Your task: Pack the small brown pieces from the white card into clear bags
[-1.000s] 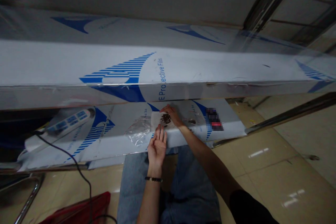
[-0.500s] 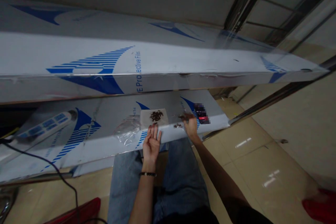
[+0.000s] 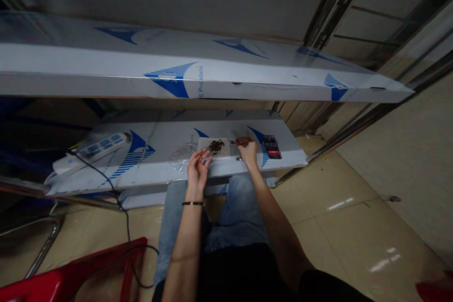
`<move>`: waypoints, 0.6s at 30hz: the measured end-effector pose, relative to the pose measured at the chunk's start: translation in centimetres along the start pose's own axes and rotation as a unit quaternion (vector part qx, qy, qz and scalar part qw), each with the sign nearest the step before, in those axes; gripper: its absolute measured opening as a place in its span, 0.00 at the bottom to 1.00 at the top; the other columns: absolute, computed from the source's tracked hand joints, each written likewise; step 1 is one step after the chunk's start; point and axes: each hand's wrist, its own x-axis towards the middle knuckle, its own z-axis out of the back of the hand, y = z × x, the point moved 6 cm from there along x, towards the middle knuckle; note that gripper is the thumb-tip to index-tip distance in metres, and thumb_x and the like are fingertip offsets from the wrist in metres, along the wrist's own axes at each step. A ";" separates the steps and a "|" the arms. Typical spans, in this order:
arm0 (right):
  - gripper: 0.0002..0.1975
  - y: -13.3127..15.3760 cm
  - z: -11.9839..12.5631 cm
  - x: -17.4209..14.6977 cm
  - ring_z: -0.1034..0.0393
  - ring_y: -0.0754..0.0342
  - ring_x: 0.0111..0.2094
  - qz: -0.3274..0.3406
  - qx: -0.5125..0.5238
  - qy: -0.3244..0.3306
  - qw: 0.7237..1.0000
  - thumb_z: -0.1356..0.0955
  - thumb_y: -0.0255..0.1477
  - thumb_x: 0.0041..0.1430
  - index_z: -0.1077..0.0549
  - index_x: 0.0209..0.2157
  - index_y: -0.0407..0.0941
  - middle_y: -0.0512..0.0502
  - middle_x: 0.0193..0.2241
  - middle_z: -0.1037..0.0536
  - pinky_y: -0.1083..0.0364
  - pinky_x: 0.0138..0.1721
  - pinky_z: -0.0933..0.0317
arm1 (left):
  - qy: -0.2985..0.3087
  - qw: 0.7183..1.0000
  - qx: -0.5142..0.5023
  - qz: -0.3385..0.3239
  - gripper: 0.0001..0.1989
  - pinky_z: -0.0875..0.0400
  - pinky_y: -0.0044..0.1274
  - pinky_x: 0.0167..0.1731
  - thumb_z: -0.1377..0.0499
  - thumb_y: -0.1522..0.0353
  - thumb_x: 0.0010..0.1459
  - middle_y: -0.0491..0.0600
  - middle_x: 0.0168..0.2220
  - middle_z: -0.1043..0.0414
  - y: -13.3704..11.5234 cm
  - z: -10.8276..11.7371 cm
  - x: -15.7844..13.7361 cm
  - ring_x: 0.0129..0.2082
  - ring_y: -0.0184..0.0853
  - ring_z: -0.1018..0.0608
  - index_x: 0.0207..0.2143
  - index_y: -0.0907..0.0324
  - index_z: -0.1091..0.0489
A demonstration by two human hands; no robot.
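Observation:
Small dark brown pieces (image 3: 216, 145) lie in a loose pile on a white square sheet (image 3: 225, 152) on the lower shelf. At the sheet's near left corner is my left hand (image 3: 197, 172), palm partly up, its fingers loosely bent and apart with nothing visible in them. My right hand (image 3: 248, 152) is just right of the sheet, fingers curled down and drawn together near the shelf. What its fingertips hold, if anything, cannot be made out. Some small shiny bits (image 3: 238, 158) lie just beside that hand. Left of the sheet spreads a crumpled clear plastic bag (image 3: 180, 158).
A blurred-out dark and red item (image 3: 272, 147) lies right of my right hand. A power strip (image 3: 106, 145) with a black cable (image 3: 126, 222) is at the left. The film-covered upper shelf (image 3: 255, 90) overhangs behind. A red stool (image 3: 53, 281) stands lower left.
The camera view has shifted, showing more floor and the red stool. My left hand has turned, its fingers more bent at the sheet's left corner. My right hand stays beside the sheet, fingers curled.

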 end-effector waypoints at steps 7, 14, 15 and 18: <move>0.09 8.0 -7.9 -6.2 0.26 0.51 0.34 -0.056 0.232 0.106 0.965 0.30 0.31 0.54 0.24 0.37 0.43 0.44 0.34 0.19 0.56 0.37 0.30 | 0.012 0.989 0.146 0.001 0.17 0.26 0.23 0.36 0.30 0.62 0.51 0.54 0.41 0.21 -1.3 -5.4 -0.8 0.41 0.37 0.20 0.39 0.62 0.25; 0.17 8.0 -7.9 -10.2 0.29 0.52 0.43 -0.035 0.201 0.127 0.971 0.29 0.27 0.51 0.27 0.44 0.44 0.44 0.43 0.23 0.56 0.45 0.32 | -0.084 0.960 0.244 -0.111 0.18 0.29 0.22 0.32 0.30 0.60 0.46 0.51 0.31 0.24 -3.0 -2.6 -3.4 0.33 0.33 0.24 0.33 0.65 0.24; 0.20 7.9 -7.6 -10.2 0.30 0.52 0.44 -0.043 0.213 0.116 0.969 0.28 0.28 0.51 0.28 0.47 0.44 0.44 0.45 0.24 0.56 0.45 0.32 | -0.078 0.959 0.254 -0.100 0.19 0.29 0.23 0.31 0.30 0.59 0.46 0.50 0.29 0.25 -3.3 -2.1 -3.6 0.31 0.32 0.25 0.33 0.65 0.23; 0.25 8.1 -7.2 -9.5 0.28 0.54 0.43 -0.069 0.274 0.114 0.952 0.28 0.34 0.55 0.31 0.54 0.45 0.44 0.45 0.24 0.57 0.44 0.32 | -0.036 0.957 0.280 -0.069 0.18 0.30 0.23 0.28 0.29 0.58 0.45 0.46 0.25 0.30 -4.6 -1.2 -4.0 0.26 0.30 0.28 0.30 0.64 0.24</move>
